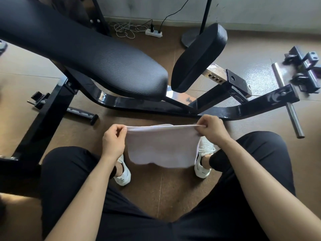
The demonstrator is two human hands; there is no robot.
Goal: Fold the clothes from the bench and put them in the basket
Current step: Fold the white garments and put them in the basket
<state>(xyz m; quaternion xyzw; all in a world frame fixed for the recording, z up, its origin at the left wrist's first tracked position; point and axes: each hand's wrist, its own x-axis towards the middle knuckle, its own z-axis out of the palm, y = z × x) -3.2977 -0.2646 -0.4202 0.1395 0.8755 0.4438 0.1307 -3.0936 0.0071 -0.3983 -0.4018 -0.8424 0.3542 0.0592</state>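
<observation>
Both hands are up in front of the knees and the pale cloth (161,146) hangs between them; the left hand (113,141) pinches the top left corner with thumb and curled fingers; the right hand (212,130) pinches the top right corner the same way. The top edge runs taut and level from hand to hand, so the cloth's long axis lies straight across, left to right; the rest drops loose below it, the lower hem wavy, clear of the floor (156,193) and in front of the white shoes (123,174). It touches nothing but the two hands; the bench (97,56) stands beyond, its black pad well apart from the cloth. A second layer peeps above the top edge near the middle, so I judge it is already doubled once; the next fold looks like corner to corner, one hand travelling across to the other along that taut edge; both sit equally near the cloth's middle, so either could lead. The basket is not in view; which side it lies on I cannot tell.
</observation>
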